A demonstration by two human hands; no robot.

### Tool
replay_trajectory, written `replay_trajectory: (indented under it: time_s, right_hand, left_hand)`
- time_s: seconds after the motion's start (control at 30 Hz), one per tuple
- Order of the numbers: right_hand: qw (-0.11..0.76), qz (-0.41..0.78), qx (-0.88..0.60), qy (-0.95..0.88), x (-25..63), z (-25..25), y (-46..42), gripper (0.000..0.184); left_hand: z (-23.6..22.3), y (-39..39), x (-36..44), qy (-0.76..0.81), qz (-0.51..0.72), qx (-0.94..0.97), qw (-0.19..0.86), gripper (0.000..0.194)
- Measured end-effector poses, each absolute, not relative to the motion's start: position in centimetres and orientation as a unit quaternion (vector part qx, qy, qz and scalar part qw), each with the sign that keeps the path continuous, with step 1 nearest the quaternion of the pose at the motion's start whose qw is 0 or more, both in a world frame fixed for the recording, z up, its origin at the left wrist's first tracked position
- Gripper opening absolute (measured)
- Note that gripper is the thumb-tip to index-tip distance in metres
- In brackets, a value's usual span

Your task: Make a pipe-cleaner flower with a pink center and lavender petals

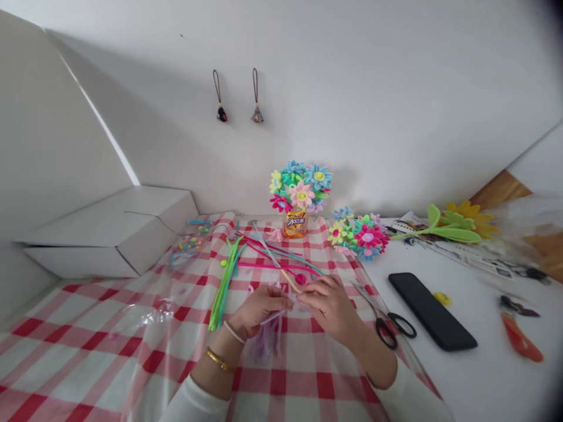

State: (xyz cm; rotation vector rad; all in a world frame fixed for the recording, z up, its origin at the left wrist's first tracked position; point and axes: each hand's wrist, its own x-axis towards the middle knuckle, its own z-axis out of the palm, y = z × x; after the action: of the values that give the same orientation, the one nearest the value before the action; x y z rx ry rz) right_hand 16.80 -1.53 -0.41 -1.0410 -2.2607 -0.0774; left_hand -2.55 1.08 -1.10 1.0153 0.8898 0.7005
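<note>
Over the red and white checked cloth, my left hand (264, 306) is closed in a pinch on a lavender pipe cleaner (273, 316). Close by on the right, my right hand (328, 302) has its fingertips pressed together near the same spot; what they grip is too small to make out. Several more lavender pipe cleaners (266, 343) lie in a blurred bunch below my hands. A pale yellow pipe cleaner (289, 280) runs up from beside my right fingertips. Green pipe cleaners (225, 287) lie to the left, and pink pipe cleaners (264, 265) lie beyond my hands.
Fuzzy flowers stand in a labelled container (295, 224) by the wall; another flower bunch (363, 235) lies beside it. Scissors (387, 322) and a black phone (431, 310) are at right. A white box (109, 223) and a clear plastic bag (145, 313) are at left.
</note>
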Motion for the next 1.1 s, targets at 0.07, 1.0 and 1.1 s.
replay_trajectory:
  time_s: [0.07,1.0,1.1]
  right_hand:
    - [0.308,-0.014,-0.391,-0.867,16.6,-0.3,-1.7,0.016]
    - [0.474,0.696,-0.417,-0.343,15.1,-1.1,-2.0,0.017]
    - [0.467,0.69,-0.416,-0.365,15.2,-1.1,-1.9,0.019]
  left_hand:
    - [-1.1,1.1,-2.4,0.404,0.311,0.46,0.727,0.016]
    - [-1.3,-0.4,-0.1,0.232,0.34,0.331,0.849,0.02]
    - [-1.5,-0.4,0.0,0.242,0.335,0.33,0.849,0.02]
